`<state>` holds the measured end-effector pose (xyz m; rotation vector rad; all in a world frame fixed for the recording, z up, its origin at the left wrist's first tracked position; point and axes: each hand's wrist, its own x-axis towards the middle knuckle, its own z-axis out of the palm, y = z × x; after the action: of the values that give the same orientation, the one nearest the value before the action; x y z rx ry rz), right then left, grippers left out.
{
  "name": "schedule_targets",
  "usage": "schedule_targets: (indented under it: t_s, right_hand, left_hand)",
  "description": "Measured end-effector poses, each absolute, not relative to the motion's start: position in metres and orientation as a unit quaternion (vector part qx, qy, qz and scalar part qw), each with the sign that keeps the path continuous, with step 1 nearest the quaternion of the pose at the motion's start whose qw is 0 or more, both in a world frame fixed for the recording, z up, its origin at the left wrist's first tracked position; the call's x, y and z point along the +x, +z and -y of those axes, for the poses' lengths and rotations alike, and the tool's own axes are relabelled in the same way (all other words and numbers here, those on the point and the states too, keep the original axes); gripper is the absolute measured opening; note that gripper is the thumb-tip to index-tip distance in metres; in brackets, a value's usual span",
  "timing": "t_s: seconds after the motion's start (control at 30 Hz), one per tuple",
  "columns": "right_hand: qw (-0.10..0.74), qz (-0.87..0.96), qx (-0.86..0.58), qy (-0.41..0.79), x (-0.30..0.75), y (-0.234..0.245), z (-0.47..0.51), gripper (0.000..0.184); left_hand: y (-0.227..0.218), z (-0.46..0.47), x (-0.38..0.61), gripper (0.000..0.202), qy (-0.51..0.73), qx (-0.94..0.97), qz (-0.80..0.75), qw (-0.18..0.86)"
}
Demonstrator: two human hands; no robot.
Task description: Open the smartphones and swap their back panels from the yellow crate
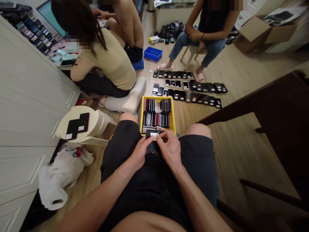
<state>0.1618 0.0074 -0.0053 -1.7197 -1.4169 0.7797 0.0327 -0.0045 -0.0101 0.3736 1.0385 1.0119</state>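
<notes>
Between my knees I hold a dark smartphone (149, 132) with a white label (154, 135) on its face. My left hand (140, 151) grips the phone's left end, thumb on top by the label. My right hand (170, 145) has thumb and fingertips pinched at the label's right edge; whether it grips the label or the phone I cannot tell. Just beyond stands a yellow crate (173, 112) packed with upright rows of phones (156, 119). Its near edge is partly covered by the held phone and my hands.
Rows of phones (193, 96) lie on the floor beyond the crate. A white stool (94, 127) at left bears dark phones (83, 122); a plastic bag (60, 170) lies below. A dark wooden chair (265, 106) stands right. Seated people, a blue bin (153, 54) and a cardboard box (253, 35) are farther back.
</notes>
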Motion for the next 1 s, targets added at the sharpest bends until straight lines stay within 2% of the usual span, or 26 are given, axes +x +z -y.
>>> schedule_targets:
  t_s: [0.7,0.83,1.0]
  right_hand:
    - [0.329,0.579,-0.7,0.256,0.16,-0.006,-0.003,0.016]
    - [0.342,0.518,-0.719,0.313,0.163,-0.011,-0.002,0.026]
    - [0.431,0.415,-0.66,0.454,0.163,-0.028,-0.001,0.047]
  left_hand:
    - [-0.016,0.007,0.034,0.043,0.462,0.2,-0.47,0.725]
    - [-0.013,0.007,0.034,0.049,0.455,0.192,-0.47,0.731]
    - [-0.013,0.006,0.034,0.053,0.439,0.207,-0.49,0.724]
